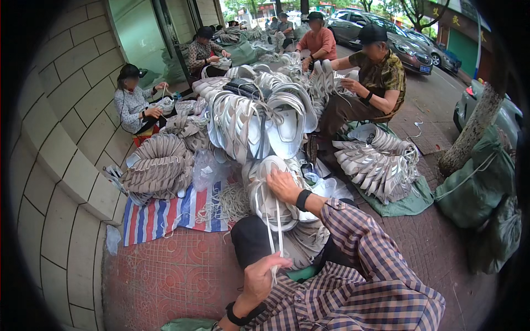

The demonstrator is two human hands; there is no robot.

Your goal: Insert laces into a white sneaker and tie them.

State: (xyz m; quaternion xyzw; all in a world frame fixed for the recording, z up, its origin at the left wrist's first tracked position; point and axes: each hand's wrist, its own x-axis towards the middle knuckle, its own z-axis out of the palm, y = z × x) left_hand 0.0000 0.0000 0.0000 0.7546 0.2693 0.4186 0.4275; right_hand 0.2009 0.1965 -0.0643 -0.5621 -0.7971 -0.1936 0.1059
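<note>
Soft, even daylight, overcast in feel, with faint shadows and no harsh glare. Centre is fairly sharp; far figures and cars look softer. Strong fisheye bending curves the wall (61, 138) lines, and black vignette fills the corners

Two hands of the wearer show: the left hand (258, 277) at lower centre, the right hand (283, 186) mid-frame. Four seated people are plainly countable: one at left (132, 102), three along the top (202, 52) (317, 38) (375, 77); others behind are too small to count. Three cars (359, 22) stand at upper right. One tree trunk (472, 132) rises at right. The shoe uppers (243, 121) are too many to count.
</note>
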